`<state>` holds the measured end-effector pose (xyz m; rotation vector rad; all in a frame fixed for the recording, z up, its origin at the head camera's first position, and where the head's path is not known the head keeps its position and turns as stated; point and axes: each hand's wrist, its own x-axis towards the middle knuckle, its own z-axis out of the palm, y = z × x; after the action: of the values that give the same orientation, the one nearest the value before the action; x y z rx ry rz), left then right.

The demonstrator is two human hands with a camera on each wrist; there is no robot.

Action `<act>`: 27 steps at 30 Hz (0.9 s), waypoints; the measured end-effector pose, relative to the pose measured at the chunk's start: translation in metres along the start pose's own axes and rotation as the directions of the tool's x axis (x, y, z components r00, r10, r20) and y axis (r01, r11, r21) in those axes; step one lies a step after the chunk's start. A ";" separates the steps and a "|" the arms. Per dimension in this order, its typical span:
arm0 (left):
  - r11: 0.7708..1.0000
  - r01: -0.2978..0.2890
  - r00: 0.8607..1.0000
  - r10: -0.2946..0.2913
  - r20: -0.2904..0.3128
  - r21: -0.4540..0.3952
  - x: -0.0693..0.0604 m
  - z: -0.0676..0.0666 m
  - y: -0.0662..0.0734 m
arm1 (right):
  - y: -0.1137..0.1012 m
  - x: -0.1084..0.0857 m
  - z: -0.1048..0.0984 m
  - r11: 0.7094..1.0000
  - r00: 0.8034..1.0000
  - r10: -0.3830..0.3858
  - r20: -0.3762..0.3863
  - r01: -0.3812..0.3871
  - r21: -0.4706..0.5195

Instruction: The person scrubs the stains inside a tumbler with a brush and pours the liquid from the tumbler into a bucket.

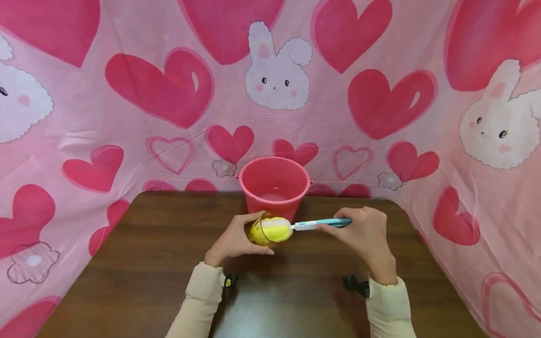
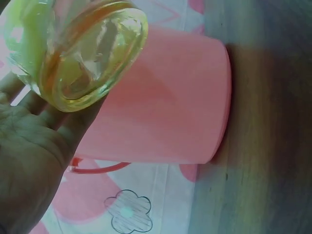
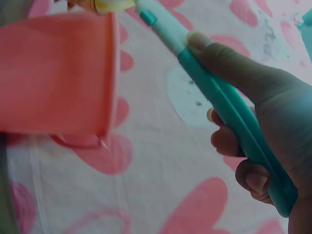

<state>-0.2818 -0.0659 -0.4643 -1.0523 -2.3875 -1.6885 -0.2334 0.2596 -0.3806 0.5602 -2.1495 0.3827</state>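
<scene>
In the head view a yellow transparent glass (image 1: 258,233) lies tilted in my left hand (image 1: 234,239), its mouth facing right, thumb below and fingers above it. The yellow and white sponge head (image 1: 276,229) of a brush sits at the mouth, partly inside. My right hand (image 1: 364,234) grips the brush's teal and white handle (image 1: 314,224). In the left wrist view the glass base (image 2: 92,63) rests against the fingers of my left hand (image 2: 34,141). The right wrist view shows my right hand (image 3: 263,107) curled round the teal handle (image 3: 229,105).
A pink bucket (image 1: 274,180) with some liquid in it stands at the back of the brown wooden table (image 1: 169,244), just behind the glass. A pink cloth (image 1: 177,28) with hearts and rabbits hangs behind and at both sides.
</scene>
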 end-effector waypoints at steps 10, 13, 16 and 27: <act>0.999 -0.035 0.999 0.035 -0.004 -0.019 0.000 -0.003 0.002 | -0.002 0.001 -0.013 0.996 0.987 -0.075 -0.143 0.080 0.033; 1.000 -0.027 0.999 0.027 -0.017 -0.004 -0.002 -0.004 0.001 | -0.014 0.001 -0.009 0.994 0.988 -0.110 -0.110 0.113 0.015; 1.000 -0.016 0.999 0.017 -0.028 0.014 -0.002 -0.005 0.000 | -0.022 0.002 -0.005 0.992 0.990 -0.122 -0.077 0.123 -0.001; 1.000 -0.016 0.999 0.016 -0.029 -0.011 0.001 -0.003 0.002 | -0.010 0.007 -0.013 0.989 0.979 -0.149 -0.139 0.149 -0.013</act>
<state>-0.2825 -0.0680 -0.4608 -1.0388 -2.3490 -1.7014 -0.2235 0.2551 -0.3665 0.6691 -1.9598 0.3266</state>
